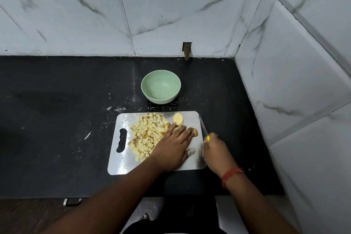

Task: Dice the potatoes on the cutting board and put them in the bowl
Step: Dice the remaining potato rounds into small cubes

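Many pale potato cubes point(147, 135) heaped under flat left hand point(173, 149); right hand point(215, 150) grips knife point(203, 128)

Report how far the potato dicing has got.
Done: a large pile of diced potato lies on the cutting board. In hand: the left hand rests on the remaining potato slices, while the right hand grips the knife. Left: dice those slices and fill the green bowl, which is empty.

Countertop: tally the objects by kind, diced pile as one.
Bowl: 1
Cutting board: 1
Knife: 1
Diced potato pile: 1
Uncut potato slices: at least 2, partly hidden under the left hand
Total: at least 6
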The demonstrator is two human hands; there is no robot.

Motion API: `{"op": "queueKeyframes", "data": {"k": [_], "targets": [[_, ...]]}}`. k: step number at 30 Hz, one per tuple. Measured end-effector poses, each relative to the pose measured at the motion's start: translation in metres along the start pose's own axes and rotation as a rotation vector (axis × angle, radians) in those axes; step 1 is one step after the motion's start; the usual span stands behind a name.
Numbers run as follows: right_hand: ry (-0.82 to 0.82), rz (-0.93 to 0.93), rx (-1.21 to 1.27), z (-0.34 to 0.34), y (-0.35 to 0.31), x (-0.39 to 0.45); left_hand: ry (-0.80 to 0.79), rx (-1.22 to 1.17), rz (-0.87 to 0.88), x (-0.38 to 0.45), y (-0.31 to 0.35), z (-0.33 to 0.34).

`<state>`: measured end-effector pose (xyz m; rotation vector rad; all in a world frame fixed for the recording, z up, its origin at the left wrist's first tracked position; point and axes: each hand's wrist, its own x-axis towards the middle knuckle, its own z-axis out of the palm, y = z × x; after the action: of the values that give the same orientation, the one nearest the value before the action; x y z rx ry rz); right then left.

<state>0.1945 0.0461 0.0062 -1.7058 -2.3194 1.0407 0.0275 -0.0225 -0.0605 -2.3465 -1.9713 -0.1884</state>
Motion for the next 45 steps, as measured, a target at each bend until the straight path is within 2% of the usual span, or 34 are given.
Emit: {"op": "queueKeyframes", "data": {"k": [7, 21, 32, 41, 45], "targets": [[-0.060, -0.027, -0.165, 0.012, -0.001, -0.012, 0.013, 0.005, 0.016, 0.000, -0.001, 0.004], [-0.133, 0.117, -0.297, 0.024, -0.015, 0.000, -0.013, -0.017, -0.006, 0.000, 0.000, 0.001], [-0.211, 0.179, -0.308, 0.021, -0.028, 0.009, -0.040, 0.000, -0.047, 0.002, 0.002, -0.002], [-0.288, 0.207, -0.299, 0.020, 0.002, -0.026, -0.056, 0.028, -0.042, 0.001, 0.003, -0.003], [-0.222, 0.129, -0.264, 0.020, 0.007, -0.040, -0.072, 0.021, -0.037, -0.002, 0.003, -0.002]]}}
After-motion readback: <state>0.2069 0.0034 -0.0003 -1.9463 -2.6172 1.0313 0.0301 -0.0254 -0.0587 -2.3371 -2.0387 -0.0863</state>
